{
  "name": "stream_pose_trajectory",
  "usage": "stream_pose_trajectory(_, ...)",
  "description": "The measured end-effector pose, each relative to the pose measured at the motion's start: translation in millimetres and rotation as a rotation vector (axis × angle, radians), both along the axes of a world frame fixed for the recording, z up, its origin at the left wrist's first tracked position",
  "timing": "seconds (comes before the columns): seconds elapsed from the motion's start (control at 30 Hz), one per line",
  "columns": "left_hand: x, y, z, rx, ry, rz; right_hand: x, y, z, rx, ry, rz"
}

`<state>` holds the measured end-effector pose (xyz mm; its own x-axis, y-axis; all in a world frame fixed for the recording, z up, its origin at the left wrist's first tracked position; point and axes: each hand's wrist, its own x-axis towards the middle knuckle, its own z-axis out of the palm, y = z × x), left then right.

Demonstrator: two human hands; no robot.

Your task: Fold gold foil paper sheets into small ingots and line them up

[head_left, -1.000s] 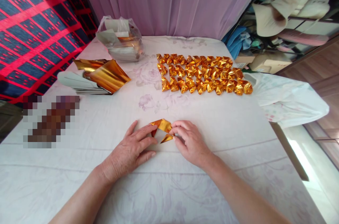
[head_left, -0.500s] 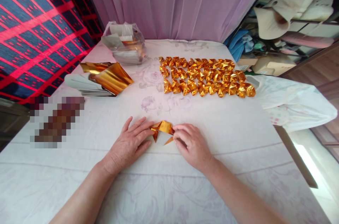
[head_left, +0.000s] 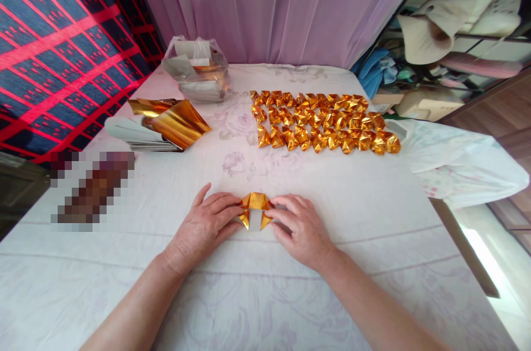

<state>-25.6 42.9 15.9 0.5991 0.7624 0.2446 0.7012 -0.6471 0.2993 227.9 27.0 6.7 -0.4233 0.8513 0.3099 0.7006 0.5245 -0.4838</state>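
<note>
A folded piece of gold foil paper [head_left: 256, 201] lies on the white flowered cloth, bent like an arch with two pointed ends toward me. My left hand [head_left: 207, 222] grips its left side between thumb and fingers, the index finger raised. Opposite it, my right hand [head_left: 301, 226] pinches the right side, thumb below and fingers above. Both fingertips cover the paper's outer edges. Beyond my hands, several folded gold foil pieces [head_left: 317, 118] stand in three rows at the right. A fanned stack of gold and white paper sheets [head_left: 166, 127] rests at the left.
A clear plastic bag [head_left: 199, 71] of paper stands at the back left. A blurred-out patch [head_left: 93, 187] covers something near the table's left edge. White plastic [head_left: 460, 160] hangs over the right edge, beside a cluttered shelf [head_left: 448, 46]. A purple curtain [head_left: 274, 8] closes off the back.
The gold paper's two pointed ends now hang more evenly, and its middle faces me squarely. My right fingers have shifted slightly around its right side. The view has moved a little.
</note>
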Motion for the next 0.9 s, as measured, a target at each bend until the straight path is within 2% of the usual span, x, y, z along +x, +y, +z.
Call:
stream_pose_trajectory(0.2,6.4,0.1,1.5,0.083,-0.008,0.002,0.7,1.4,-0.1,0.004,-0.003,0.009)
stream_pose_trajectory(0.5,8.2,1.5,3.9,0.086,0.023,-0.001,1.4,0.1,2.8,0.019,-0.053,0.045)
stream_pose_trajectory(0.9,10.8,-0.6,2.1,0.141,0.0,0.018,-4.5,-1.8,-1.2,0.163,-0.109,-0.012)
